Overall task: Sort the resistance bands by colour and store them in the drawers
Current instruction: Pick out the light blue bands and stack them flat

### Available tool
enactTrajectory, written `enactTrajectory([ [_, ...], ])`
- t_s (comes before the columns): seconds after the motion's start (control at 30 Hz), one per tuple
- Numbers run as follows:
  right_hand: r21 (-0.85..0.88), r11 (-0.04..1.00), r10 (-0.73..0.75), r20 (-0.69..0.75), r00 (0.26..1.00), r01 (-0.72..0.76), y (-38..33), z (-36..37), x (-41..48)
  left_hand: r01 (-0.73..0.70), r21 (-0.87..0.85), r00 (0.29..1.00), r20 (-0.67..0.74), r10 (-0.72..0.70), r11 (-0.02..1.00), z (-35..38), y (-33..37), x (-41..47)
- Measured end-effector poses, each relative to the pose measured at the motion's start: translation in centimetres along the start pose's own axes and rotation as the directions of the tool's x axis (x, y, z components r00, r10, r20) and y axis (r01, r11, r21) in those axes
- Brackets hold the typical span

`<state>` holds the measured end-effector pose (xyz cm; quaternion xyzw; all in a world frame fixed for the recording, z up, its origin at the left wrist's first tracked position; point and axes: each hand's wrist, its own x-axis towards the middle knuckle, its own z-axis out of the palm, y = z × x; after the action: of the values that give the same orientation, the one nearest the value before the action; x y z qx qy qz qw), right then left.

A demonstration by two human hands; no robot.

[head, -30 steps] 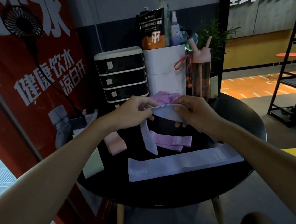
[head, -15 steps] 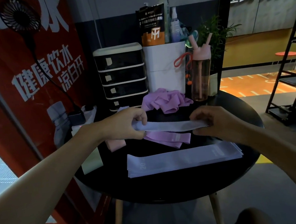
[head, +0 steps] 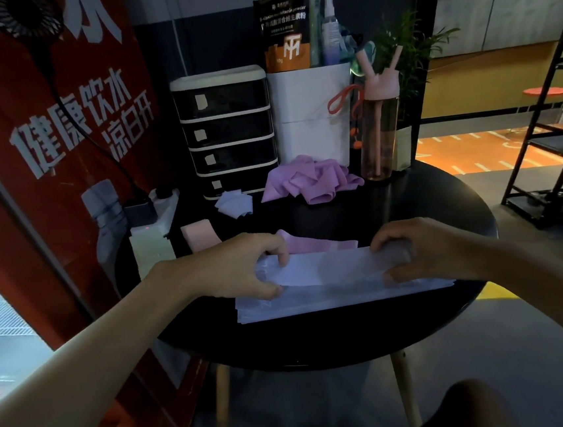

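Guessing the next move here is just a drop onto the pile? Left hand (head: 244,272) and right hand (head: 425,254) each grip one end of a pale lilac band (head: 330,268), fingers curled round it, so it's pulled flat between them.

> Yeah, reads that way to me. What matters is the long axis. The held band runs left to right, same as the stack of pale bands (head: 350,298) lying right under it on the black table (head: 320,347). It overlaps the stack's far edge. Can't tell if it's touching yet.

So no turning, only lowering?

> Pretty much, I'd say. One hand per end, both equally close, so neither has to lead. Maybe pull it a touch toward the body, since it sits near the flat purple band (head: 321,244) just behind. The drawer unit (head: 227,132) is well apart at the back left, nearer the left hand, and every drawer looks pushed in. The purple heap (head: 311,179) and pink band (head: 199,235) aren't filed either, so I reckon storing comes later.
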<state>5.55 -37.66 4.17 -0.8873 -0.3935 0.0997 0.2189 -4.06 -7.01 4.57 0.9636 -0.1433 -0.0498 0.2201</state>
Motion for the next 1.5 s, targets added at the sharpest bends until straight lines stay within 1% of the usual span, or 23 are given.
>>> enactTrajectory([
  [0.23,-0.065,0.997,0.048,0.080,0.996,-0.043,0.9,0.6,-0.5,0.000,0.047,1.000,0.030,-0.002,0.999,2.1,0.3,-0.5],
  [0.37,-0.091,0.995,0.042,0.085,0.995,-0.034,1.1,0.9,-0.5,0.008,0.079,1.000,0.023,-0.010,0.997,2.6,0.2,-0.6],
  [0.57,-0.222,0.975,0.038,0.065,0.997,-0.022,1.6,0.9,-0.6,-0.067,0.149,0.998,-0.001,0.067,0.987,2.9,-0.4,-0.6],
  [0.63,-0.236,0.972,0.033,0.058,0.998,-0.018,1.9,1.0,-0.7,-0.090,0.182,0.996,-0.003,0.092,0.979,3.0,-0.7,-0.5],
  [0.9,-0.151,0.988,0.040,0.061,0.997,-0.030,2.2,1.3,-0.7,-0.074,0.082,0.997,-0.001,0.075,0.994,3.2,-1.2,-0.7],
  [1.0,-0.152,0.988,0.049,0.065,0.997,-0.039,2.3,1.3,-0.6,-0.061,0.052,0.998,-0.010,0.062,0.997,3.3,-1.3,-0.8],
  [1.27,-0.122,0.991,0.065,0.087,0.994,-0.054,2.5,1.4,-0.6,-0.031,0.065,0.999,-0.013,0.032,0.997,3.4,-1.2,-0.8],
  [1.33,-0.140,0.988,0.072,0.087,0.994,-0.059,2.5,1.4,-0.7,-0.027,0.077,1.000,-0.005,0.027,0.997,3.4,-1.2,-0.8],
  [1.4,-0.228,0.972,0.073,0.066,0.995,-0.056,2.3,1.4,-0.8,-0.047,0.083,0.999,0.007,0.047,0.995,3.4,-1.3,-0.8],
  [1.47,-0.278,0.960,0.045,0.028,0.999,-0.036,1.8,1.4,-0.7,-0.062,0.049,0.998,-0.016,0.063,0.997,3.1,-1.2,-0.7],
  [1.5,-0.262,0.965,0.027,0.000,1.000,-0.026,1.4,1.3,-0.4,-0.057,0.026,0.997,-0.046,0.058,0.998,2.8,-1.2,-0.6],
])
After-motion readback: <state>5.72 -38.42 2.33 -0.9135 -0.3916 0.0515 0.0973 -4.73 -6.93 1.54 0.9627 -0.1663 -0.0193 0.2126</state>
